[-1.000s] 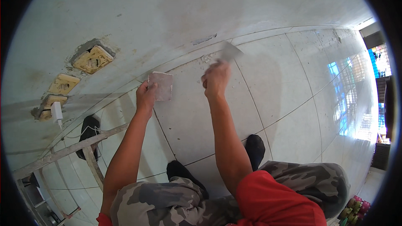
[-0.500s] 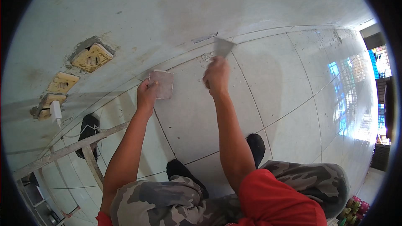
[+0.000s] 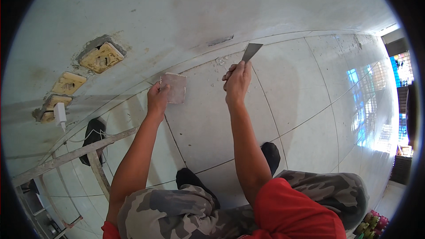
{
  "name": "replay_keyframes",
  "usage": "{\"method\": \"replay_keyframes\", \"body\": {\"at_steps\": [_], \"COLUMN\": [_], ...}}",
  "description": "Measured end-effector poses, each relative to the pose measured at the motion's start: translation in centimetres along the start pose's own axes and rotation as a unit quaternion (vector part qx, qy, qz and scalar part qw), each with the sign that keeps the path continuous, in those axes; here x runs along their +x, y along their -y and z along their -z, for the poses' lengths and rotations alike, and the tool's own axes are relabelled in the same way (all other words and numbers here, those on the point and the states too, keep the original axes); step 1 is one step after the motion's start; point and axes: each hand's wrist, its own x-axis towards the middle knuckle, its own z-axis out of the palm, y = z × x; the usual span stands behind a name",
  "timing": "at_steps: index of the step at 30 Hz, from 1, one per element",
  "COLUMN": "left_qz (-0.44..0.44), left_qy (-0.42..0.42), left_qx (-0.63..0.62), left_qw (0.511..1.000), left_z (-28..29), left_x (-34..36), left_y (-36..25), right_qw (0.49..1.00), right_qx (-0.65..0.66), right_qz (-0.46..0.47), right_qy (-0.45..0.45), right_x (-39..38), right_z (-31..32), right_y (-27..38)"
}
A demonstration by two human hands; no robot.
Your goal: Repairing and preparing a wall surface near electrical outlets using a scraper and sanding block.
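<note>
My left hand [image 3: 157,99] grips a flat, square pinkish-grey piece [image 3: 176,89] by its left edge, thumb on top; its material I cannot make out. In my right hand [image 3: 238,82] is a putty knife [image 3: 252,52], its grey metal blade pointing up toward the foot of the wall. The fingers wrap its handle and mostly hide it. Just beyond the knife, a dark rough gouge [image 3: 221,40] marks the wall [image 3: 199,4] low down. Pale chips [image 3: 221,60] lie on the floor by the skirting, left of the blade.
Yellowed sockets [image 3: 102,57] sit in the wall at left, one with a white charger [image 3: 60,114]. Below them are a metal frame [image 3: 75,156] and a black object [image 3: 93,136] on the tiled floor [image 3: 310,102]. My black-clad feet [image 3: 271,156] are near.
My right hand has turned and shifted right, taking the putty knife's blade away from the gouge. The left hand keeps its hold on the square piece, nearly still.
</note>
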Motion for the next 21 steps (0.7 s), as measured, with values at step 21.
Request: {"method": "replay_keyframes", "body": {"at_steps": [21], "left_qz": [0.018], "left_qy": [-0.018], "left_qx": [0.022], "left_qw": [0.999], "left_z": [0.3], "left_x": [-0.1], "left_y": [0.5], "right_qw": [0.934], "right_qx": [-0.243], "right_qz": [0.258], "right_qy": [0.042], "right_x": [-2.1], "right_z": [-5.5], "right_y": [-7.7]}}
